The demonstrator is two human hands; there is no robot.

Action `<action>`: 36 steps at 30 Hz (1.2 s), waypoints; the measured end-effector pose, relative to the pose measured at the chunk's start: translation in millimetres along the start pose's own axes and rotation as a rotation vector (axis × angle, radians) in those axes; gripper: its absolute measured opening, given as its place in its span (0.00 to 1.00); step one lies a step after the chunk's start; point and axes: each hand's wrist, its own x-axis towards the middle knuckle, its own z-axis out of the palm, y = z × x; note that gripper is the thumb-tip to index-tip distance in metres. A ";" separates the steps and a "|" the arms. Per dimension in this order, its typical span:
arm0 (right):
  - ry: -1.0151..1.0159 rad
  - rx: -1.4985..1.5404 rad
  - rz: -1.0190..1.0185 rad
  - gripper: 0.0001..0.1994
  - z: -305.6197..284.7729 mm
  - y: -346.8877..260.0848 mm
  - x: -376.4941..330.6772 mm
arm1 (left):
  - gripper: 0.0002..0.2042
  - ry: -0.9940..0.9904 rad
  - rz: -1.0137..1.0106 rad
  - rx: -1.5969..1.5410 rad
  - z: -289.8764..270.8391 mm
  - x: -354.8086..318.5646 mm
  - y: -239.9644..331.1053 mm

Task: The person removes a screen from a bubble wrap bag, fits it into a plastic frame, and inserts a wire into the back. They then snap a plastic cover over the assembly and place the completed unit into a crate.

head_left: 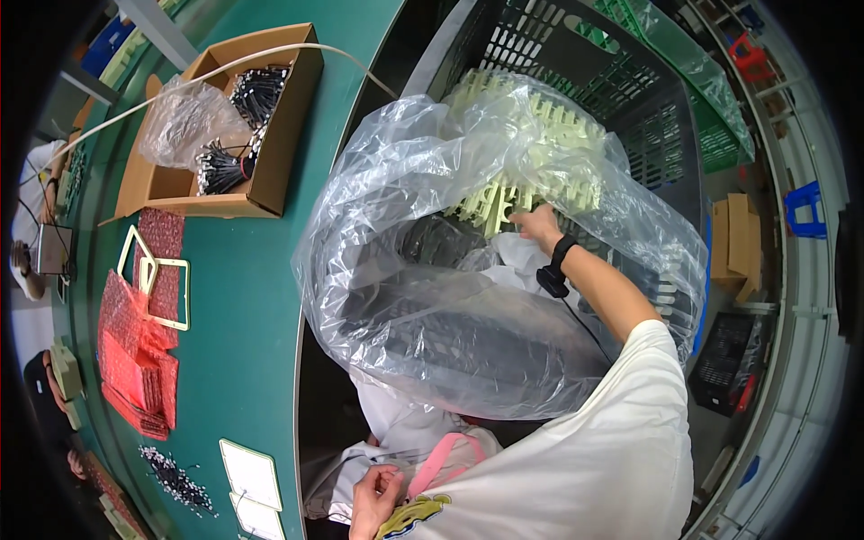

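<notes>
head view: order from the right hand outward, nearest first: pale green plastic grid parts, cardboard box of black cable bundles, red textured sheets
1. Pale green plastic grid parts: at the right hand, inside the clear bag.
2. Cardboard box of black cable bundles: left, on the green table.
3. Red textured sheets: far left, table's near part.

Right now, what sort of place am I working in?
Probably a factory assembly or packing station. A long green workbench holds a cardboard box of black cable bundles, and your right hand reaches into a clear plastic bag of pale green plastic frames in a black crate.

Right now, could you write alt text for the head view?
The right hand reaches into a clear plastic bag of pale comb-shaped parts in a black crate. The left hand rests near the person's lap, beside a green table.
</notes>
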 end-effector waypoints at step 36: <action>0.077 -0.334 -0.097 0.55 70.1 -20.0 164.6 | 0.13 -0.047 0.022 0.015 14.1 8.3 42.5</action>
